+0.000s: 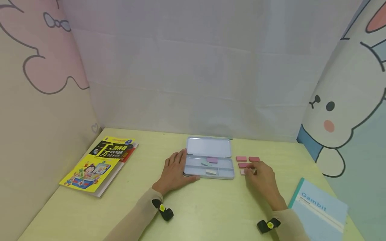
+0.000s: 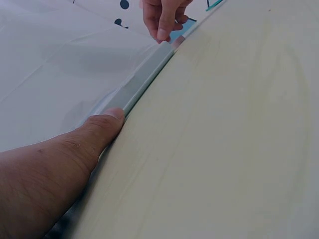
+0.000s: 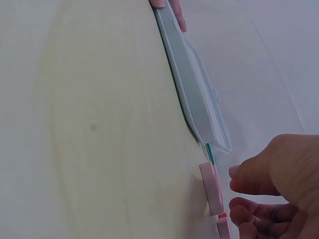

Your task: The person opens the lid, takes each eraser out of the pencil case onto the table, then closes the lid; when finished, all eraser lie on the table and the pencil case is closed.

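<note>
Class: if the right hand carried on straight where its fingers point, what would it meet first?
Probably the pale pink rectangular block by the fingertips of the right hand; the right wrist view shows a gap between them, though depth is unclear.

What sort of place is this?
It looks like a child's study corner, though it could be a made-up set: a table with a cartoon-covered yellow book, what seems an open pencil case, and a large cartoon rabbit at the right.
</note>
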Action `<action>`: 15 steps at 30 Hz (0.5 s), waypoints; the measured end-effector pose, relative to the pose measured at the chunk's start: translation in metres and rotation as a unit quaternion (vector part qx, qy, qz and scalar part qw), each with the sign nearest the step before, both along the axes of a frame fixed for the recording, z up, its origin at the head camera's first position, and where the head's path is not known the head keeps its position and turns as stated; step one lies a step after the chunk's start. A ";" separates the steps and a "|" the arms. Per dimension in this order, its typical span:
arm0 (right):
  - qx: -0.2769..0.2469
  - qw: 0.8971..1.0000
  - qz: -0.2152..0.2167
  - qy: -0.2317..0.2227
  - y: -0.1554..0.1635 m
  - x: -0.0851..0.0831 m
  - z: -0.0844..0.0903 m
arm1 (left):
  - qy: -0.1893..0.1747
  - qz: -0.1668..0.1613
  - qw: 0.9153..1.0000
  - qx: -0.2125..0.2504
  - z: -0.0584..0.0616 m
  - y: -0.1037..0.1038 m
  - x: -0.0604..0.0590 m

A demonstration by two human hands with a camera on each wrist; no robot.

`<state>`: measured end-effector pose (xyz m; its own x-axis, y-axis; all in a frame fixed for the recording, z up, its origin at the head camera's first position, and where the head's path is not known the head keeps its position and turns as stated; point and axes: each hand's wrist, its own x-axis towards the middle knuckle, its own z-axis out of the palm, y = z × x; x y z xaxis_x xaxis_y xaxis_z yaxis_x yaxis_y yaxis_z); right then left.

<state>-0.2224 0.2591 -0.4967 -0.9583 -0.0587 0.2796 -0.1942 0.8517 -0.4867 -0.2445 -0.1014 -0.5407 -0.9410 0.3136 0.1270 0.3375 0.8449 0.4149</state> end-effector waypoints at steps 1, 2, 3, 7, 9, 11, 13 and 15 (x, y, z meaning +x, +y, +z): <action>0.000 1.000 0.003 0.001 -0.001 0.000 0.001 | 0.000 0.000 1.000 -0.001 0.000 0.000 0.000; -0.002 1.000 0.007 0.001 -0.003 0.000 0.002 | 0.000 0.000 1.000 -0.001 0.000 0.000 0.000; -0.007 1.000 0.012 0.000 -0.004 0.000 0.003 | 0.002 0.000 1.000 -0.003 0.000 0.000 -0.001; -0.038 0.999 0.034 -0.009 -0.012 -0.001 0.006 | 0.004 -0.001 1.000 -0.008 0.000 0.000 -0.002; -0.051 0.997 0.049 -0.013 -0.016 -0.001 0.007 | 0.003 -0.002 1.000 -0.009 0.001 0.000 -0.002; -0.058 0.996 0.064 -0.013 -0.021 -0.002 0.007 | 0.002 -0.003 1.000 -0.008 0.001 0.000 -0.002; -0.064 0.995 0.077 -0.021 -0.026 -0.002 0.007 | 0.004 -0.002 1.000 -0.006 0.001 0.000 -0.001; -0.070 0.993 0.086 -0.032 -0.031 -0.002 0.008 | 0.002 0.000 1.000 -0.008 0.000 0.000 -0.001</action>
<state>-0.2242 0.2281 -0.4887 -0.9534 -0.1884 0.2357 -0.2964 0.7309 -0.6147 -0.2450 -0.1014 -0.5409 -0.9403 0.3162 0.1257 0.3398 0.8514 0.3997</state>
